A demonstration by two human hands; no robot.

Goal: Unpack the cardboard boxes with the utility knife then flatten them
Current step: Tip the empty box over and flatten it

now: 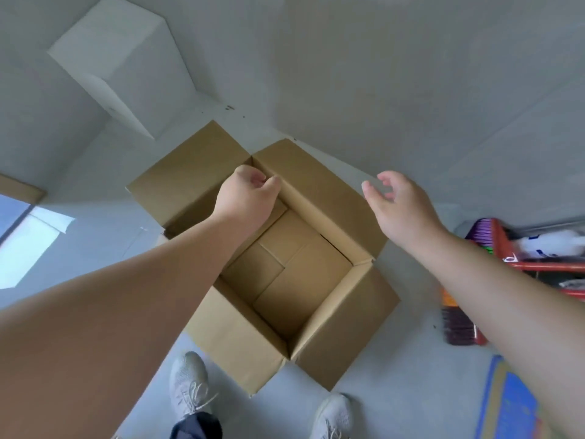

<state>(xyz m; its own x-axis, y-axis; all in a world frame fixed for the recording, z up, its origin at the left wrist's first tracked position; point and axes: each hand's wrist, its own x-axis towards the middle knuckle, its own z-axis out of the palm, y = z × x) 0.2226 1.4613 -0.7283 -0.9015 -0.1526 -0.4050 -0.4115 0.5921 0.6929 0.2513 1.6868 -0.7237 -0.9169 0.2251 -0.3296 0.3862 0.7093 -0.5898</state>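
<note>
Brown cardboard box (304,280) open on pale grey floor (395,403). Left hand (250,193) pinches far flap; right hand (400,205) spread, empty. Red shelf rack (538,266) at 3 o'clock.

The middle of the frame is taken up by an open cardboard box (304,280), its inside left clear down to the bottom flaps. Bare floor (395,106) is seen beyond it. The right edge is blocked by a red rack (538,264), the upper left by a white box (110,58).
</note>
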